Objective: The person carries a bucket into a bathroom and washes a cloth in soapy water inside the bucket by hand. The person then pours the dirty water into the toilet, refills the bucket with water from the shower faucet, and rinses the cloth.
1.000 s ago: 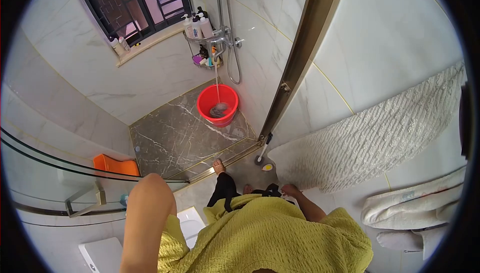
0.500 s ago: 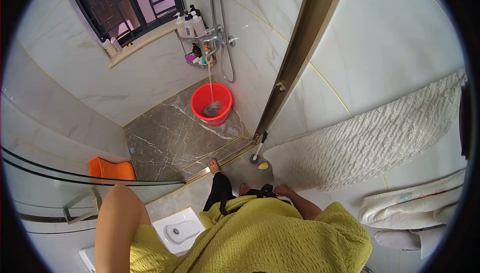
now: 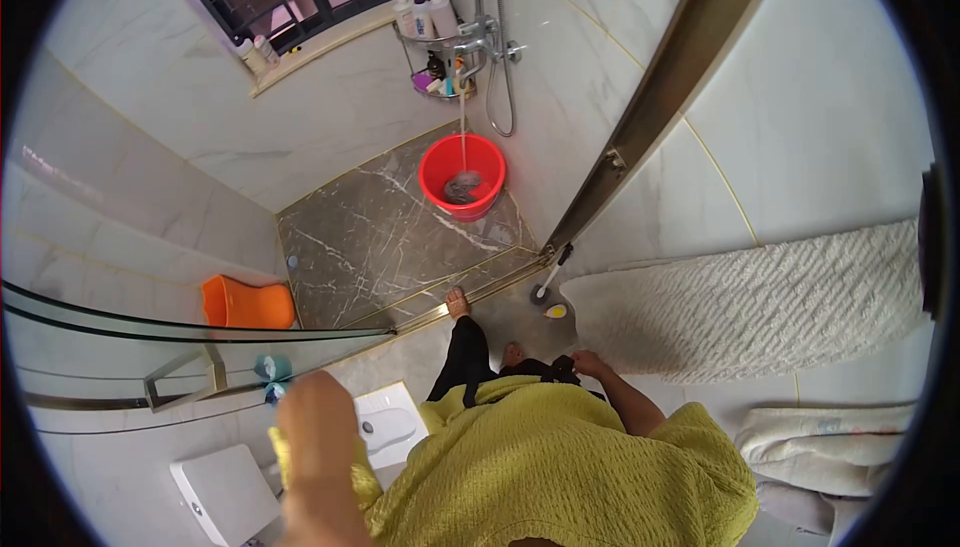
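My right hand [image 3: 590,363] is low beside my waist, its fingers bent at a piece of black cloth [image 3: 563,370] next to the black trousers [image 3: 465,357]. The fingers look closed on that cloth, though they are small in view. My left arm [image 3: 320,427] is bent and blurred at the lower left, in front of the yellow textured top [image 3: 560,457]. The left hand itself is outside the picture. Farther off, a red bucket [image 3: 434,164] stands on the shower floor, with water running from the tap [image 3: 467,75] into it and grey cloth-like stuff [image 3: 462,187] inside.
A glass door [image 3: 200,319] with a metal handle is at left, near an orange stool [image 3: 248,305]. One bare foot [image 3: 457,303] rests by the shower threshold. A long-handled brush [image 3: 552,275] leans near a textured towel [image 3: 740,307]. A squat toilet [image 3: 408,395] lies below; bottles fill a corner rack [image 3: 430,42].
The view has shifted, so the bucket and window sit farther right and higher. My left arm has swung rightward over the top. The right hand stays beside the black cloth.
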`<state>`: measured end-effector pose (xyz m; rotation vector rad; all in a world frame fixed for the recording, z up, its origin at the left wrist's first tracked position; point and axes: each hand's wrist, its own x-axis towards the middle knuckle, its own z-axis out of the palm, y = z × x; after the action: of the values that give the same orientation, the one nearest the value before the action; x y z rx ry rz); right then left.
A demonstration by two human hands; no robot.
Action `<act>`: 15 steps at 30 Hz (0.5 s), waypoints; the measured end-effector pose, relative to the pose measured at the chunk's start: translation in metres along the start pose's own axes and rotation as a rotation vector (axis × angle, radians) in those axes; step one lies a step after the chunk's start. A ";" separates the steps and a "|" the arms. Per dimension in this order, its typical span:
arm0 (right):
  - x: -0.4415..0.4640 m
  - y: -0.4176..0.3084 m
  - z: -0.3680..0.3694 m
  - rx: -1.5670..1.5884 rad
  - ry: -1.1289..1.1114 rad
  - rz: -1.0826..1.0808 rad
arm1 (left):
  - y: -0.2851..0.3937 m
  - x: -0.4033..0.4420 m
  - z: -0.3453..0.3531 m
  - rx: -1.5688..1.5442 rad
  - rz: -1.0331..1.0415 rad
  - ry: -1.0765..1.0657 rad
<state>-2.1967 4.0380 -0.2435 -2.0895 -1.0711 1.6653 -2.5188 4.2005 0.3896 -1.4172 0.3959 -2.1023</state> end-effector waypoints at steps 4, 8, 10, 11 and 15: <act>0.001 0.000 0.001 0.052 0.025 0.023 | 0.025 -0.079 0.010 -0.100 -0.657 -0.020; 0.003 0.010 0.004 0.035 0.001 0.075 | 0.040 -0.102 0.017 -0.992 -1.415 -0.443; 0.001 0.012 0.001 0.017 -0.047 0.126 | 0.039 -0.094 0.036 -1.196 -1.518 -0.170; 0.004 0.015 0.002 -0.026 -0.068 0.074 | 0.037 -0.091 0.041 -1.272 -1.536 -0.091; 0.022 0.042 0.009 0.017 -0.023 0.026 | 0.032 -0.088 0.050 -1.445 -1.552 0.061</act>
<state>-2.1873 4.0218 -0.2883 -2.0867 -1.0377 1.7086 -2.4394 4.2314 0.3261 -3.1832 1.3219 -3.1083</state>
